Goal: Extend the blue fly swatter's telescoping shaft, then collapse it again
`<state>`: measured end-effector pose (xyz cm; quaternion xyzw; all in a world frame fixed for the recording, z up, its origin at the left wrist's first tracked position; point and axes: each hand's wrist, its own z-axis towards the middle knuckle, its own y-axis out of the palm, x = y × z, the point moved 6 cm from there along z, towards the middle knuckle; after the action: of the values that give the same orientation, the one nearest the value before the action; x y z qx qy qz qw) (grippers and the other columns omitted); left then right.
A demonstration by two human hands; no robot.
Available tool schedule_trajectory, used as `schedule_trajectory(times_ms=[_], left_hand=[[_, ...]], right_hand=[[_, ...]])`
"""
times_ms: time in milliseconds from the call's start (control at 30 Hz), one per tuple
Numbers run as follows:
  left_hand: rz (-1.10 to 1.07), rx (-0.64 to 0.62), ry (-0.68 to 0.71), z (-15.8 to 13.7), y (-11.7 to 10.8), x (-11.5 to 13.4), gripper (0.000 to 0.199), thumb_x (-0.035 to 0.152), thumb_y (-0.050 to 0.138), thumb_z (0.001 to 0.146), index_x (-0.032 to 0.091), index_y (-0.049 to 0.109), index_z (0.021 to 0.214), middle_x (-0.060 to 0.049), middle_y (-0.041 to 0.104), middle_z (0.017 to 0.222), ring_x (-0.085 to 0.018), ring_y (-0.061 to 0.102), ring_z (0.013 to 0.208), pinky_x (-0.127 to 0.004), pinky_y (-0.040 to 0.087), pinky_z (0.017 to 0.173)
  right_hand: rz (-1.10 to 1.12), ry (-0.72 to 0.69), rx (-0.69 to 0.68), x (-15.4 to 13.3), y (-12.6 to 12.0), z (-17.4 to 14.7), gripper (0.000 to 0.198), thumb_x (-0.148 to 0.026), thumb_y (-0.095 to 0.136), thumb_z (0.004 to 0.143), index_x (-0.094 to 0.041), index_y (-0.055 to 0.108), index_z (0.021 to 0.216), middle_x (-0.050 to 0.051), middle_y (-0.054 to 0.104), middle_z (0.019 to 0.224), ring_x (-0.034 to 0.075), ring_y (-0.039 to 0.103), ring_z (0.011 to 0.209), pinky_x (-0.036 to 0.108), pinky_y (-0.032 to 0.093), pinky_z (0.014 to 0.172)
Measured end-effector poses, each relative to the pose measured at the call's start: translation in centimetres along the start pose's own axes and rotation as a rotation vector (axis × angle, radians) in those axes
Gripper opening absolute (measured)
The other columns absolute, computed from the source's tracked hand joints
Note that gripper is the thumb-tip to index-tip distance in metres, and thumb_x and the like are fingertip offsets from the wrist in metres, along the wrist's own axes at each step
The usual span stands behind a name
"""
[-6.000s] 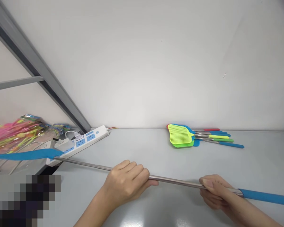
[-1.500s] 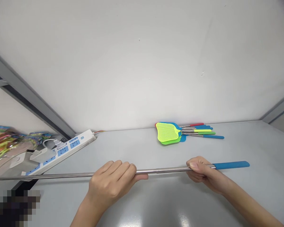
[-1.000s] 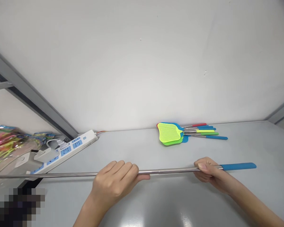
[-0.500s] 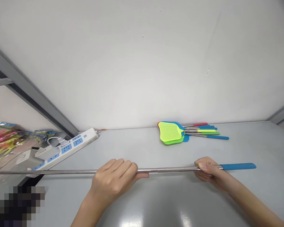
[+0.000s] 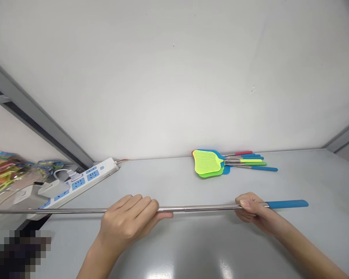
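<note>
A long telescopic fly swatter (image 5: pixel 209 208) lies across my view at chest side of the table, its thin metal rod running out past the left edge, so its head is hidden. Its blue handle (image 5: pixel 287 204) points right. My left hand (image 5: pixel 130 219) is closed around the rod, palm down, left of a joint between two tube sections. With thumb on top, my right hand (image 5: pixel 251 209) grips the metal just left of the blue handle. Behind the rod, a pile of fly swatters (image 5: pixel 208 162) with yellow, green, blue and red parts rests against the wall, handles to the right.
A white power strip (image 5: pixel 107 167) with plugged-in chargers (image 5: pixel 54 188) lies at the left, partly beneath the rod's line. Beyond it are colourful plastic packages (image 5: pixel 6 170). A grey metal frame (image 5: pixel 40 112) rises at left; the grey tabletop (image 5: pixel 163 178) meets a white wall.
My left hand has moved left together with the rod joint, and the stretch of metal between joint and blue handle looks slightly longer. The view has shifted a little; both grips stay closed.
</note>
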<state>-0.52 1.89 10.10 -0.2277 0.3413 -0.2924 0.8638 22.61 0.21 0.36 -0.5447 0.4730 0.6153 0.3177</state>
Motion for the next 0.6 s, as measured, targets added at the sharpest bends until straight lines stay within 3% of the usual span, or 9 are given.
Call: schedule_trajectory(times_ms=[600], left_hand=[[0.016, 0.021, 0.007, -0.48, -0.35, -0.72, 0.028, 0.041, 0.062, 0.061, 0.020, 0.046, 0.051, 0.006, 0.036, 0.040, -0.008, 0.032, 0.040, -0.023, 0.024, 0.044]], right_hand=[[0.006, -0.028, 0.015, 0.03, -0.25, 0.22, 0.042, -0.039, 0.047, 0.074, -0.019, 0.026, 0.045, -0.007, 0.017, 0.043, 0.006, 0.013, 0.041, 0.026, 0.009, 0.043]])
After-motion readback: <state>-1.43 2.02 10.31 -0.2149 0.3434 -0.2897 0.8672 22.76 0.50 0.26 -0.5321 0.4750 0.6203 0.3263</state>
